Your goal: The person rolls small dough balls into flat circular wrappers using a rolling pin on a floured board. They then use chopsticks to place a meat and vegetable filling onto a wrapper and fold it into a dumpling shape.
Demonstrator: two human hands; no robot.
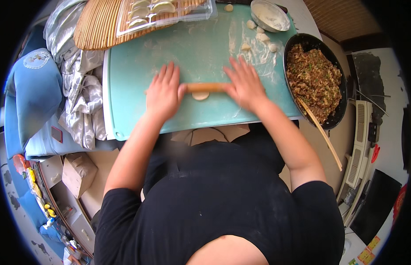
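Observation:
A wooden rolling pin (204, 87) lies across a teal cutting board (139, 66), over a small flat round of dough (200, 96). My left hand (163, 92) presses flat on the pin's left end with fingers stretched out. My right hand (245, 83) presses flat on its right end, fingers spread. Several small dough lumps (260, 36) lie in loose flour at the board's far right.
A dark pan of chopped filling (313, 75) with chopsticks (319, 129) stands right of the board. A metal bowl of flour (270, 14) is behind it. A clear tray of folded dumplings (157, 9) rests on a bamboo mat (97, 24). Grey cloth (84, 97) lies at left.

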